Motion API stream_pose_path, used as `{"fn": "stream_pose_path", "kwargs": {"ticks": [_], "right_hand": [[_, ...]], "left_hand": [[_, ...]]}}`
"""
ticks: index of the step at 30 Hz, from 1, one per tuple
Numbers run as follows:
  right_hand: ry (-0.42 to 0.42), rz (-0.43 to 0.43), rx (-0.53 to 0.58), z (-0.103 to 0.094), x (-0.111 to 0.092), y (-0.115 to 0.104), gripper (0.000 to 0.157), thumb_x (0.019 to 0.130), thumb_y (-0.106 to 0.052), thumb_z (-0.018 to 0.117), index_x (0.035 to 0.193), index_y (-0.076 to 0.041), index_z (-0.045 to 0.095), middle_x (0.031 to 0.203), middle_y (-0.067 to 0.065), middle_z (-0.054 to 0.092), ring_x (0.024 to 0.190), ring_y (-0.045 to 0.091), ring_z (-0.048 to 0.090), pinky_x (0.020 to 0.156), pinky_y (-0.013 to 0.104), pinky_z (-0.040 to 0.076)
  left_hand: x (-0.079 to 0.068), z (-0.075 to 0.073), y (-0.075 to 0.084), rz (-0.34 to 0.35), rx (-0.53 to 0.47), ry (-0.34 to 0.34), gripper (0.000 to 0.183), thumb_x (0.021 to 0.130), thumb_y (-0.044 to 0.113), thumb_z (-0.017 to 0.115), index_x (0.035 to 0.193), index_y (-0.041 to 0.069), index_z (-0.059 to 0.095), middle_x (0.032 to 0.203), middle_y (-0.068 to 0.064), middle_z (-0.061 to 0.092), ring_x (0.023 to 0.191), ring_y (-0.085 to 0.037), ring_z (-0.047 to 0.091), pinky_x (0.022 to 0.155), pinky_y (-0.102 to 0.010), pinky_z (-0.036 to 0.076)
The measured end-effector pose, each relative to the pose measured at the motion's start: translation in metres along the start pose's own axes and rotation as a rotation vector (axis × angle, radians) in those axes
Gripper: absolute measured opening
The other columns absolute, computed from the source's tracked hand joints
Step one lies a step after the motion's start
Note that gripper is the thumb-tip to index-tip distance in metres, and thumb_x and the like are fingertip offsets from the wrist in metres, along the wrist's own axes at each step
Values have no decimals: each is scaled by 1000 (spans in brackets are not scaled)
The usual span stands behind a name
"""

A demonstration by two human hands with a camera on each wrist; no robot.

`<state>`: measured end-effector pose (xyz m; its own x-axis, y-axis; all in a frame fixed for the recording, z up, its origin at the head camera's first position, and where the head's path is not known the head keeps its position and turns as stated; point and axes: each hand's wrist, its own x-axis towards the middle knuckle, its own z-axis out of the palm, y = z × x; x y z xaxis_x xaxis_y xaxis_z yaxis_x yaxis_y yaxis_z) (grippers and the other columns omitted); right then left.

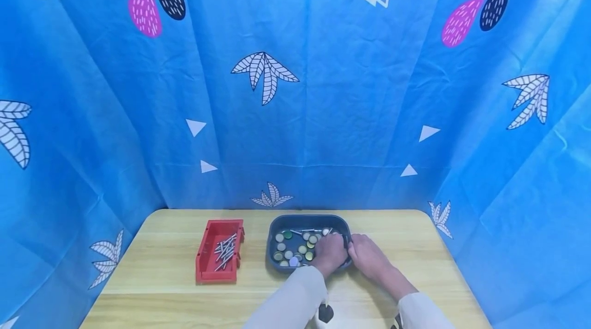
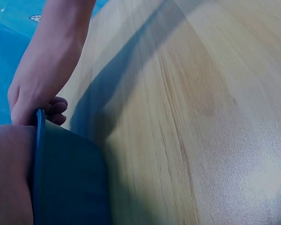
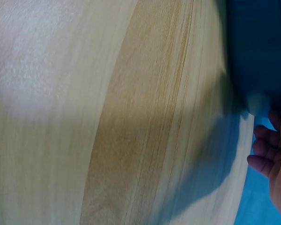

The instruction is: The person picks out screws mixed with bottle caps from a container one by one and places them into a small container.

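My left hand [image 1: 331, 252] reaches down inside a dark blue-grey tray [image 1: 273, 226], at its right end. Its fingers are hidden behind the hand, so I cannot tell what they hold. With my right hand [image 1: 368, 256] I grip the tray's right rim; in the left wrist view, the thumb goes over the rim and curled fingertips [image 2: 57, 107] show outside the wall. Small round caps [image 1: 280, 246], mostly pale or yellowish, lie scattered in the tray, with a green cap [image 1: 288, 234] and a lilac cap [image 1: 294, 261] among them. Thin metal rods [image 1: 308, 230] lie along the far side.
Left of the tray stands a red open-topped bin [image 1: 203, 262] holding a heap of thin metal rods [image 1: 225, 253]. Both containers sit on a wood-grain table [image 1: 184, 303]. A blue patterned cloth [image 1: 304, 113] hangs behind the table and at both sides.
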<state>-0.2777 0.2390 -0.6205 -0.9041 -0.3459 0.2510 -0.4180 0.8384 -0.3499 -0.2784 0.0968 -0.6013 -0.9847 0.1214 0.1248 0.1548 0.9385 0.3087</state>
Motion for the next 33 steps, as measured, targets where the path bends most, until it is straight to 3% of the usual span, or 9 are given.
{"fn": "stream_pose_path", "kwargs": {"ticks": [8,14,21,24,28,29,33], "right_hand": [[17,-10,-3,1,0,-2,15,103,-16,54,97,-12,67,89,-2,66,95,24,66,94,46,55],[4,4,3,0,0,-5,17,105,-17,52,100,-12,67,91,-1,67,97,24,65,96,47,55],[-2,13,15,0,0,-4,19,104,-16,52,88,-20,61,84,-6,62,92,21,63,93,47,55],[-3,21,20,0,0,-1,19,104,-16,52,87,-20,60,85,-5,61,92,21,63,94,47,55],[-4,30,31,-1,0,-1,19,105,-17,52,87,-20,59,84,-6,60,92,20,62,94,47,55],[-4,33,31,-1,-1,-1,19,105,-17,53,86,-21,58,83,-6,60,91,19,62,93,47,55],[-16,43,39,0,-2,-1,18,105,-18,52,89,-20,61,86,-6,63,94,20,63,96,47,55]], "left_hand": [[1,-6,-2,-51,-92,-23,30,86,38,76,77,10,69,80,-9,74,71,-26,68,56,-36,51],[0,-10,-4,-52,-168,9,21,85,28,76,78,8,70,80,-12,74,71,-29,69,57,-38,53],[-1,-19,-12,3,-242,18,13,88,16,69,85,3,70,84,-14,72,76,-32,71,64,-40,58],[5,-15,-22,54,-254,17,14,90,12,67,77,8,65,75,-6,67,67,-22,67,62,-36,57],[7,-19,-35,133,-213,35,19,84,2,71,71,11,60,67,-1,63,62,-16,61,59,-31,55],[3,-27,-36,133,-198,25,17,85,1,71,73,10,62,70,-2,65,65,-18,64,60,-29,56],[0,-37,-47,136,-62,-27,17,84,-1,72,75,12,66,78,-1,67,77,-17,64,72,-29,57]]}}
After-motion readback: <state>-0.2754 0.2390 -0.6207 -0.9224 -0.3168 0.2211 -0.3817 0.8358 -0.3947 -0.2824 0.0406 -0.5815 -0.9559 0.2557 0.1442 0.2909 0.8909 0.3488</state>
